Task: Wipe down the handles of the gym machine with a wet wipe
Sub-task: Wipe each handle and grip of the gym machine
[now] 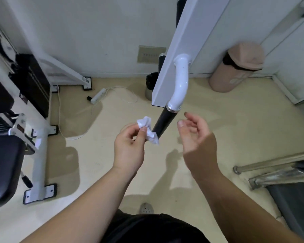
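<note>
I see a plain white wet wipe [148,130] and a glossy black handle grip [163,121], topped by a silver ring [173,108] and a white curved tube [181,81]. The floor [98,163] is pale cream, with no pattern. Far right is a dusty pink bin [235,78] with a black liner [230,62]. Far left is a white power strip [98,96]. Near left is a black seat pad [3,169] on a white frame [39,155].

left hand [128,148], right hand [197,135]: bare | forearms [88,204]: bare | clothing: black garment [153,228] | footwear: grey perforated shoe [146,208]

Beige floor [112,163] with power strip [99,96], bin [235,71]
</note>
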### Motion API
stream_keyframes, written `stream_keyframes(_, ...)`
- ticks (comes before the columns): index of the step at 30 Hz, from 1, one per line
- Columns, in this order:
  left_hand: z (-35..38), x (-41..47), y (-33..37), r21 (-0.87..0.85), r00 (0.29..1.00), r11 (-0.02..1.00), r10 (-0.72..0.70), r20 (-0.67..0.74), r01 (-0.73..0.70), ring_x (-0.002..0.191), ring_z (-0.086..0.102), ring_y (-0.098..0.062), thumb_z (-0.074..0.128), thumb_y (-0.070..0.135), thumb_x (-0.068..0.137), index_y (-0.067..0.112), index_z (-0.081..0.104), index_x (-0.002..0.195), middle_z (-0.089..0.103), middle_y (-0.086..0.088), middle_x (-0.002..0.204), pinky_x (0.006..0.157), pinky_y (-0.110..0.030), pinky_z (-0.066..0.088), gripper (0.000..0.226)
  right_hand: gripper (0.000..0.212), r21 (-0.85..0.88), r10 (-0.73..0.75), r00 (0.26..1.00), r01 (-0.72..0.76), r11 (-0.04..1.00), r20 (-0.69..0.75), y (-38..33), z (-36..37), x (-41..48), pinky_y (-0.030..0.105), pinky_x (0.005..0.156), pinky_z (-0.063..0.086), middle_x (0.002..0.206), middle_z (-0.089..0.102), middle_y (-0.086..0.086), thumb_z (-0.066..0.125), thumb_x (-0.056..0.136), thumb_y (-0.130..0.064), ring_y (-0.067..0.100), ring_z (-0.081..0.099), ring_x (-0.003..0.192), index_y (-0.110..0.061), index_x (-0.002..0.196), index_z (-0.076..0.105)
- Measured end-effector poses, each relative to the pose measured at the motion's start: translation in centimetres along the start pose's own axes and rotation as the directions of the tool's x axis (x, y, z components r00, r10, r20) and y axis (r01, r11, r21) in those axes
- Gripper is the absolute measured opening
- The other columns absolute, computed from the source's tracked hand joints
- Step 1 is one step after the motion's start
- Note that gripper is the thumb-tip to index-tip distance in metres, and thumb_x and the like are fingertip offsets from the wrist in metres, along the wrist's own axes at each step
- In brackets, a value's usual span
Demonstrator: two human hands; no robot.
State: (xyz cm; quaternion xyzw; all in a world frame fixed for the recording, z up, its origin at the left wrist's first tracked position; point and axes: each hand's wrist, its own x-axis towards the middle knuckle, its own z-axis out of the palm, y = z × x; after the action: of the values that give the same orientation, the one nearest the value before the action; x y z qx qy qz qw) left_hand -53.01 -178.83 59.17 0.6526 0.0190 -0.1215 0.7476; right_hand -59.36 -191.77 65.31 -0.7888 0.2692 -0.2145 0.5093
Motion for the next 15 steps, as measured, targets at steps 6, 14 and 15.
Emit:
stream_keyframes(6, 3.4, -0.2, 0.8, -0.071, 0.991, 0.991, 0.106, -0.085, -0.112, 0.075, 0.059, -0.011, 0.057, 0.003, 0.1, 0.008, 0.074, 0.1, 0.07, -0.017, 0.088, 0.069, -0.02, 0.048, 0.018, 0.021, 0.126, -0.24, 0.936, 0.214, 0.969, 0.256, -1.8, -0.3, 3.3, 0.021, 0.085, 0.05, 0.093, 0.07, -0.018, 0.048, 0.107, -0.025, 0.001, 0.064, 0.088, -0.024, 0.108, 0.069)
stream_keyframes(14, 4.4, -1.8, 0.7, -0.211, 0.986, 0.966, 0.133, -0.102, -0.152, 0.078, 0.06, -0.008, 0.049, 0.001, 0.105, -0.004, 0.071, 0.093, 0.061, -0.007, 0.085, 0.077, -0.005, 0.042, 0.026, 0.02, 0.207, -0.167, 0.941, 0.108, 0.972, 0.293, -2.8, 0.1, 3.9, 0.039, 0.084, 0.061, 0.099, 0.075, 0.016, 0.055, 0.105, -0.021, 0.036, 0.071, 0.1, -0.022, 0.093, 0.072)
stream_keyframes(15, 4.4, -1.4, 1.0, -0.247, 0.988, 0.96, 0.11, -0.112, -0.135, 0.07, 0.051, -0.009, 0.051, 0.001, 0.104, -0.012, 0.065, 0.086, 0.054, -0.008, 0.077, 0.071, -0.008, 0.041, 0.027, 0.021, 0.206, -0.169, 0.942, 0.111, 0.972, 0.291, -2.9, 0.2, 3.8, 0.04, 0.084, 0.061, 0.099, 0.075, 0.016, 0.056, 0.105, -0.021, 0.036, 0.071, 0.1, -0.023, 0.092, 0.072)
